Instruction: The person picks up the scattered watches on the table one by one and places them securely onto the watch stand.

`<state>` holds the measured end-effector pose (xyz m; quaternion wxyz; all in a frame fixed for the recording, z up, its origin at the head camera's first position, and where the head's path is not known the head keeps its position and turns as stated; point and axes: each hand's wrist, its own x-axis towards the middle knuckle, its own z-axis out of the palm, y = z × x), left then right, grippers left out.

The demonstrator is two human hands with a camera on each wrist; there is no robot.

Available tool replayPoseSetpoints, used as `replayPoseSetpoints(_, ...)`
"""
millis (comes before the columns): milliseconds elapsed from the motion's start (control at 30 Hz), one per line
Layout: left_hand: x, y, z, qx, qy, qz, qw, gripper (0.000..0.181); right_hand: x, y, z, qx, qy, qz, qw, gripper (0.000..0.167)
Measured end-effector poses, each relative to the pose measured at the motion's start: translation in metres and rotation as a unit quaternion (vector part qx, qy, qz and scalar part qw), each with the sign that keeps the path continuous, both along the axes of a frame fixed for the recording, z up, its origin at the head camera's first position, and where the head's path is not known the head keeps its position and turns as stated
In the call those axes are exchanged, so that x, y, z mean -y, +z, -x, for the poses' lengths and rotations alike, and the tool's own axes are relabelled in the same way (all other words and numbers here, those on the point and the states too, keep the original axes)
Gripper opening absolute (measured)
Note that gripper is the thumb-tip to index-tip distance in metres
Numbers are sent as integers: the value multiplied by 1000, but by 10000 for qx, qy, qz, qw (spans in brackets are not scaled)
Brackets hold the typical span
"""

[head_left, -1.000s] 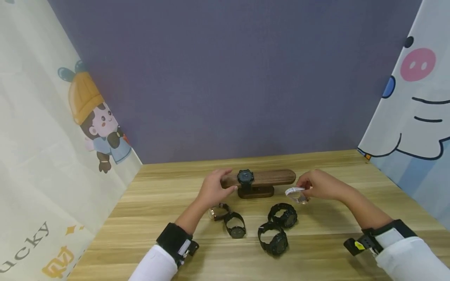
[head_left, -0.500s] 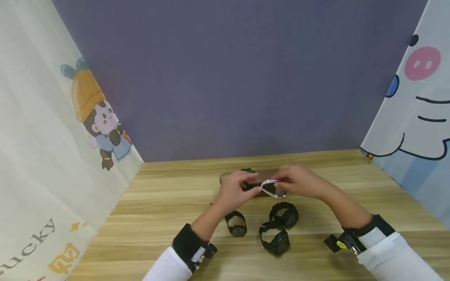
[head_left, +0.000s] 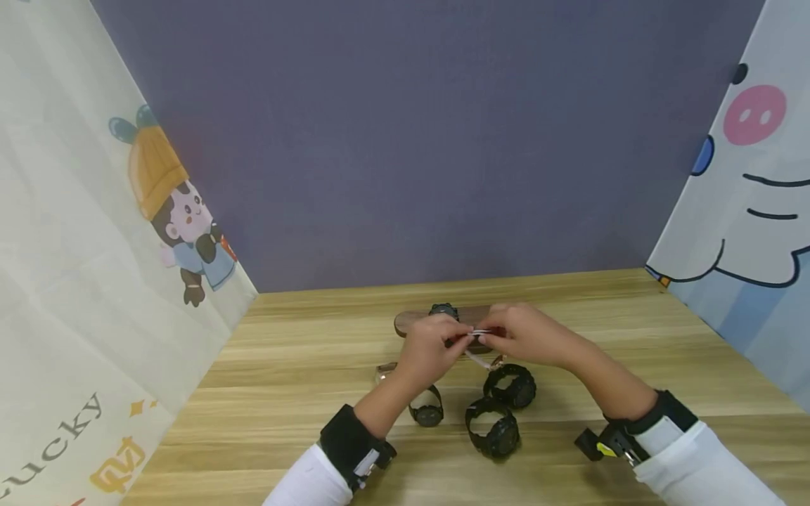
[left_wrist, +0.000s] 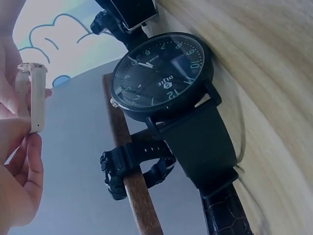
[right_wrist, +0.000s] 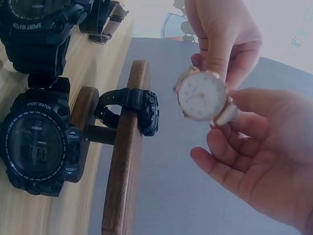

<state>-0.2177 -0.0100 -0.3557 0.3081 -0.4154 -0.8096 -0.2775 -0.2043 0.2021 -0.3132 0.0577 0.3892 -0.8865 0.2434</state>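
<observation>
Before the wooden watch stand (head_left: 410, 321), both hands meet on a wristwatch with a white strap (left_wrist: 37, 100). The left hand (head_left: 432, 349) pinches the strap between thumb and fingers. From the other side, the right hand (head_left: 531, 339) pinches it too. The watch hangs in the air, its white dial with a rose-gold rim (right_wrist: 203, 95) facing the right wrist camera. Fingers hide much of the strap and its fastening. A black watch (right_wrist: 131, 104) is looped around the stand's bar, left of its middle in the head view.
Two chunky black digital watches (head_left: 500, 436) lie on the wooden tabletop (head_left: 285, 422) in front of the hands. A slimmer black watch (head_left: 428, 414) and a partly hidden brown-strapped watch (head_left: 383, 371) lie near the left forearm. A dark panel (head_left: 443, 140) stands behind the table.
The left hand has left the stand's left end and come right to the white strap. The right hand has carried the watch left, in front of the stand, where both hands now hold it.
</observation>
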Motion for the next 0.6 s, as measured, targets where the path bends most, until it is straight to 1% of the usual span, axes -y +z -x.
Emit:
replayPoseSetpoints(100, 2, -1, 0, 315, -46, -226, 9992, 10, 0, 2, -3, -21, -74, 90, 9999, 24)
replayPoseSetpoints(167, 2, -3, 2, 618, -98, -464, 9970, 10, -2, 4, -5, -30, -177, 230, 9996, 27)
replayPoseSetpoints(233, 4, -5, 4, 1025, -179, -747, 9918, 10, -4, 5, -7, -117, -266, 439, 9986, 28)
replayPoseSetpoints(300, 5, -7, 7, 1484, -244, -1032, 9832, 10, -7, 4, -9, -292, -327, 662, 9968, 28)
replayPoseSetpoints(367, 6, -8, 9, 2009, -285, -1326, 9702, 11, -8, 2, -9, -514, -282, 886, 9943, 34)
replayPoseSetpoints(433, 7, -8, 11, 2506, -358, -1660, 9531, 12, -8, -2, -9, -738, -160, 1026, 9919, 45)
replayPoseSetpoints(500, 8, -8, 12, 2972, -409, -1989, 9330, 13, -7, -6, -9, -853, -7, 1182, 9893, 55)
replayPoseSetpoints(600, 6, -7, 14, 3562, -458, -2479, 8998, 14, -5, -11, -10, -1018, 193, 1311, 9859, 67)
